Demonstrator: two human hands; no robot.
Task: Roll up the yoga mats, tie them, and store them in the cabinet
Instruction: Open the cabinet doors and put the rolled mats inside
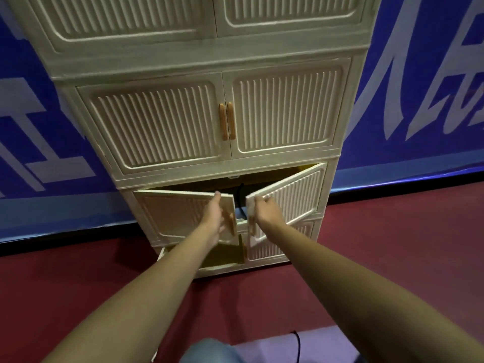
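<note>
While the cabinet doors are gripped half-open by left hand and right hand, a purple mat at the floor's near edge is judged unstored.

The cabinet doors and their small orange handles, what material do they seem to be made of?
The cabinet doors look like moulded plastic, cream and matte: the ribs and rounded frames seem formed in one thin piece. The handles on the closed pair above look like wood or wood-coloured plastic, smooth and orange-brown; the picture cannot settle which. The left hand and right hand each hold a door's edge.
</note>
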